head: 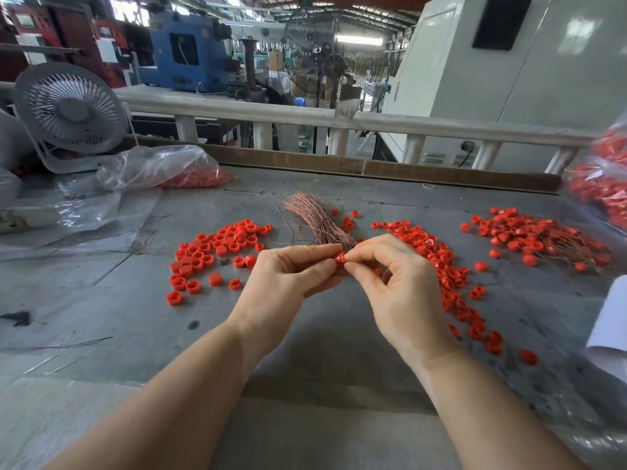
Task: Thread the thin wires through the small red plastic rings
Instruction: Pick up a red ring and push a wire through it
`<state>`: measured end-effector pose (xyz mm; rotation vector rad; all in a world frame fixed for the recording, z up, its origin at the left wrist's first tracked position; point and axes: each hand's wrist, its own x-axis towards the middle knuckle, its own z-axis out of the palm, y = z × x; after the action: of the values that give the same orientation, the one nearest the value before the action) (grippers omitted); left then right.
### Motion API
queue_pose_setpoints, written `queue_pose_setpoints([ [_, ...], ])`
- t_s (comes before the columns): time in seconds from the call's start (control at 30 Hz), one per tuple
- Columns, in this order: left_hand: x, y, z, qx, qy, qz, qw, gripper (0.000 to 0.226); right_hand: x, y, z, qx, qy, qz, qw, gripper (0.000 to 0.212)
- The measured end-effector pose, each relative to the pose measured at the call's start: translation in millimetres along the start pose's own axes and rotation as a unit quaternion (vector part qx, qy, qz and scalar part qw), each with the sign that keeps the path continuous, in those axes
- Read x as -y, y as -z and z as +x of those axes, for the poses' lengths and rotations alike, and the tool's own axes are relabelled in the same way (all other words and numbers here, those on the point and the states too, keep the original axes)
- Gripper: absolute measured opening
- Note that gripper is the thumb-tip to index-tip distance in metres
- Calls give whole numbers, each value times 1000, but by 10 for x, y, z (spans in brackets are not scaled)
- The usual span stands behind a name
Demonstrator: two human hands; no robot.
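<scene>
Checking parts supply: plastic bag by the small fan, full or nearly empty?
Nearly empty. The clear bag lies collapsed flat on the table; only a small clump of red rings shows at its right end.

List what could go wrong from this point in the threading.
1. Both hands, left and right, pinch one red ring at the fingertips; it could slip and drop among the loose rings below.
2. The wire bundle fans out loose behind the hands, so a neighbouring strand might snag or be pulled out with the one in use.
3. The far-right pile already carries wires that could tangle.
</scene>
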<state>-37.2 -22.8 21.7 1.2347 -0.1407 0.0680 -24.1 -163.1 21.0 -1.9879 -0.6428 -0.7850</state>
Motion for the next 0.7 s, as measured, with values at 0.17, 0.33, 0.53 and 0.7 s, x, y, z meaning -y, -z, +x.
queue_pose_setpoints([
  [0.17, -11, -4, -2, 0, 7, -4, 1000, 21, 2, 1, -4, 2, -4, -1, 1000, 7],
  [0.33, -8, -2, -8, -1, -1, 11, 1000, 21, 5, 1, -3, 4, -4, -1, 1000, 8],
  [0.53, 2, -8, 1, -6, -6, 16, 1000, 21, -3, 0, 0, 2, -1, 5, 1000, 5],
  [0.7, -2, -4, -5, 4, -12, 23, 1000, 21, -4, 1, 2, -2, -7, 17, 1000, 6],
])
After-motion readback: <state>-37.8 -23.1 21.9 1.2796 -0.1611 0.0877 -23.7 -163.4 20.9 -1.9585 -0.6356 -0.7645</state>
